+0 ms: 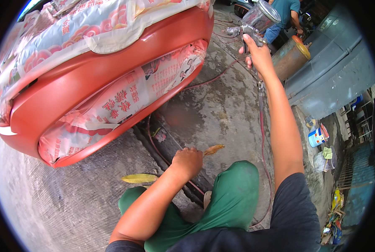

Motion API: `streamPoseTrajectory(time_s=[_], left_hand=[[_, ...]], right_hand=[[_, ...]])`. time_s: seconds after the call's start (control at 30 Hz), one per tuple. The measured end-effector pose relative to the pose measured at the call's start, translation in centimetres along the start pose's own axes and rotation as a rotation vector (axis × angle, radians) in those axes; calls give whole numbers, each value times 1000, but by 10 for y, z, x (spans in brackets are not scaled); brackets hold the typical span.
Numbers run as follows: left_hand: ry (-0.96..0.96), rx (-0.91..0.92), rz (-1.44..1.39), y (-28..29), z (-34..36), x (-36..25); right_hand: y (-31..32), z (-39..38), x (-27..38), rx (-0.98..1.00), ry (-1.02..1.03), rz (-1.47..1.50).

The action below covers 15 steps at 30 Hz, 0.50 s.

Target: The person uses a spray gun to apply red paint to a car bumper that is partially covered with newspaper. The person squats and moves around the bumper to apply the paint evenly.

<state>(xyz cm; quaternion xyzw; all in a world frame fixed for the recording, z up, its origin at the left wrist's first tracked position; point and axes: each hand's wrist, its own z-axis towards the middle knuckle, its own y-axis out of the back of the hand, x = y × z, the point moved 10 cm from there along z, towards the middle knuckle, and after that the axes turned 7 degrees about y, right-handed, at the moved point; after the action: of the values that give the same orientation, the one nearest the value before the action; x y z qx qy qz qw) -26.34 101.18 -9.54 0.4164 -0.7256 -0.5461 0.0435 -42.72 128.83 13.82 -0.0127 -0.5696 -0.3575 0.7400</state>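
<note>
Raised at the upper right, my right hand (256,55) is wrapped round the grip of a metal spray gun (251,31) with a clear cup on top. A red hose (261,122) hangs from the gun's handle. My left hand (187,162) is closed, low over the ground between my knees and a red car bumper (76,98); whatever its fingers may hold is hidden. A dry brown leaf (214,149) shows just beside its knuckles. The bumper is at the left, apart from both hands, with printed masking sheets (122,98) over its opening and the body above.
A narrow groove (143,136) with a hose along it crosses the concrete. A yellow leaf (139,178) lies by my left knee. Rightward are a rusty cylinder (291,58), a large grey-blue container (332,69) and a paint can (317,137). A person (284,17) is at the back.
</note>
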Motion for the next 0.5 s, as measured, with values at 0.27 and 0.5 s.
streamPoseTrajectory(time_s=[0.27,0.5], left_hand=[[21,18,-16,-6,-3,14],[44,6,-10,-10,-1,22]], right_hand=[[23,45,-25,-136,-62,-25],[21,64,-44,-188,-181,14]])
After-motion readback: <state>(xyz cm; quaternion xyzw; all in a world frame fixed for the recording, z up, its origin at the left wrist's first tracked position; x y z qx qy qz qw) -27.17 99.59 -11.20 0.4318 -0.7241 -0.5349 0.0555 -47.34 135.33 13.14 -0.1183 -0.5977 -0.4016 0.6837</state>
